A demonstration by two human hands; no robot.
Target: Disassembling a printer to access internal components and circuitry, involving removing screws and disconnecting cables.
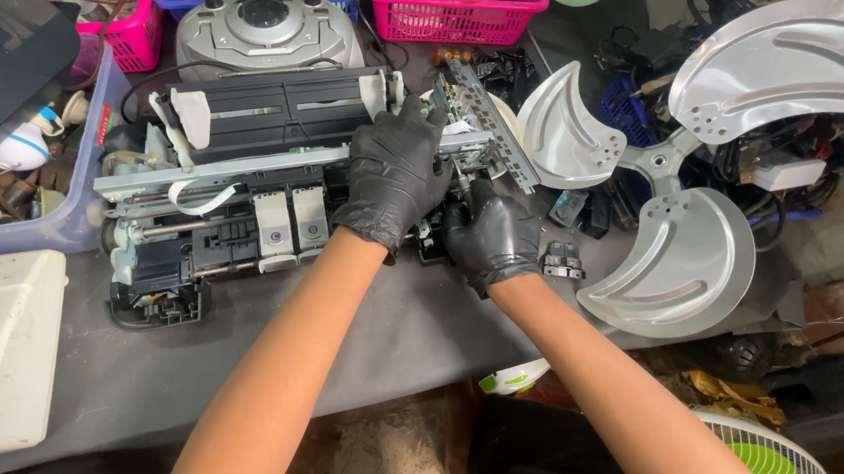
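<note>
Stripped inkjet printer chassis (241,195) lying across the grey workbench (106,388), outer shell already off, metal rails, rollers and white levers bare. Left hand (393,180), in a black glove, spread flat over the right-hand end of the frame, fingers curled down onto the metal bar, pressing rather than pinching, nothing lifted. Right hand (491,237), also gloved, closed in a fist just below and beside the left, apparently round the handle of a screwdriver (460,180) whose thin shaft pokes up between the two hands toward the frame; exact hold hidden by the knuckles. Perforated metal side bracket (484,129) standing tilted at the printer's right end, still joined to the frame as far as visible. Small black loose part (562,259) resting on the bench just right of the right hand. Judged from this: casing removal done, mechanism mostly exposed, right-end fastenings in hand, carriage, rollers and left-side gear block still assembled and left to come apart. Around the work: silver three-bladed metal fan blade (674,160) to the right, grey portable stereo (264,30) behind, pink baskets (456,12) of parts at the back, blue bin (64,217) of odds and ends to the left, white plastic cover (4,345) at the near left edge.
</note>
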